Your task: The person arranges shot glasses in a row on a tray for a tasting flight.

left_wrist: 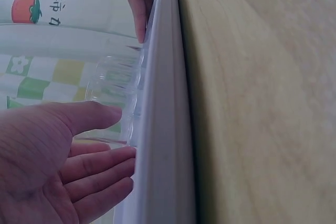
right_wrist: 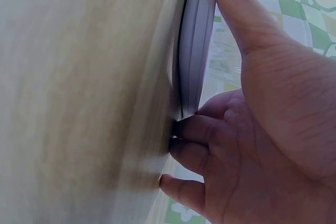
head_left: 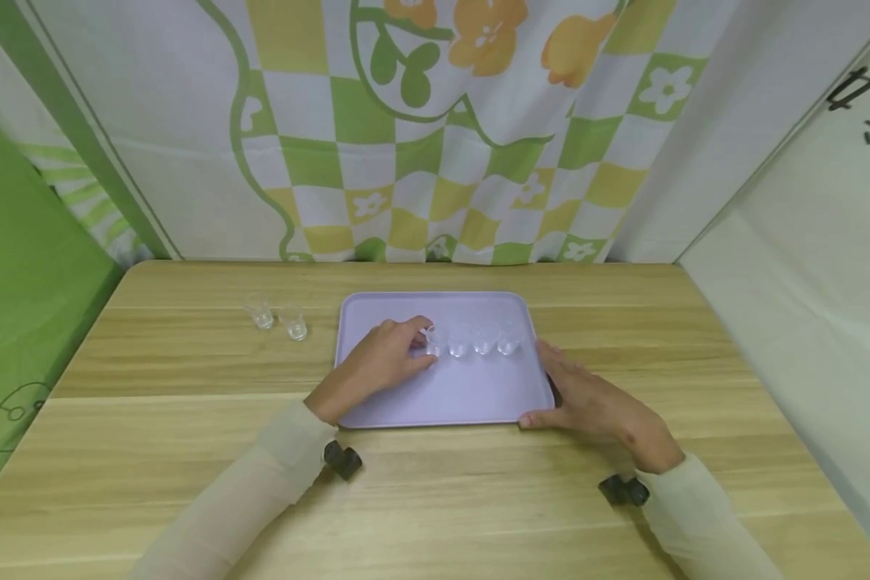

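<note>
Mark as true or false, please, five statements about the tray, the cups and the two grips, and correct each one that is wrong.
1. Four clear cups stand in a row on the tray. True.
2. The tray is dark green. False: it is pale purple.
3. Two other cups are on the table, left of the tray. True.
4. The right grip holds a cup. False: it touches the tray at its right side.
5. The left grip is at the leftmost cup of the row. True.
</note>
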Demonstrator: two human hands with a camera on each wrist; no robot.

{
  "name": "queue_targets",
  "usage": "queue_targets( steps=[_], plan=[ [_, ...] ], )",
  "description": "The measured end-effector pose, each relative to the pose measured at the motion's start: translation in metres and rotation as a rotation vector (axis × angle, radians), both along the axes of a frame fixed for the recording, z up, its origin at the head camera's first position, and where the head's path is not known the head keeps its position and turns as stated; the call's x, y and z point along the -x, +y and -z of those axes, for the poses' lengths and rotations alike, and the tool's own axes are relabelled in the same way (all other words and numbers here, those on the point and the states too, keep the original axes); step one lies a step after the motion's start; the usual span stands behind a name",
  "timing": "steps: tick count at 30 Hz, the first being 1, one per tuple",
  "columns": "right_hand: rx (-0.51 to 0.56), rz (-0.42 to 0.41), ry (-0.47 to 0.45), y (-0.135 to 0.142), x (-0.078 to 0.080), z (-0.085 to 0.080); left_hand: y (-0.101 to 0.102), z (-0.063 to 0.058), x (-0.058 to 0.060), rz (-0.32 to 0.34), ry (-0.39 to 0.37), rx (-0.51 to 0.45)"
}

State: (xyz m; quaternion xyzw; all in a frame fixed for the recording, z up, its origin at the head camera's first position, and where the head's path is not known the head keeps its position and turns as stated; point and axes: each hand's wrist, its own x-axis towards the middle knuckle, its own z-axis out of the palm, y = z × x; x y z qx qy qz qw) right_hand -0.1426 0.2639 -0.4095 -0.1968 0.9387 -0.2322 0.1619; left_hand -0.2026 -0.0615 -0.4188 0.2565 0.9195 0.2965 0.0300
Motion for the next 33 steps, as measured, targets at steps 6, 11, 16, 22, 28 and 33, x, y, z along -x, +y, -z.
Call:
queue_targets(
  steps=[6, 11, 16, 22, 28, 33],
  plan=[
    [0.019, -0.003, -0.002, -0.001, 0.000, 0.001, -0.006, -0.002, -0.002, -0.005, 0.002, 0.001],
    [0.024, -0.004, 0.003, 0.000, -0.001, 0.001, -0.016, -0.007, -0.005, -0.034, 0.033, -0.033],
    [0.019, -0.004, 0.007, 0.000, 0.000, 0.001, -0.031, -0.018, -0.010, -0.064, 0.045, -0.059],
    [0.015, -0.004, 0.001, 0.001, 0.000, 0.000, -0.054, -0.028, -0.016, -0.103, 0.075, -0.090],
    [0.012, -0.004, -0.006, 0.001, 0.001, 0.000, -0.081, -0.034, -0.021, -0.141, 0.172, -0.123],
    [0.007, -0.006, -0.008, 0.000, 0.000, 0.000, -0.105, -0.037, -0.024, -0.179, 0.212, -0.163]
  ],
)
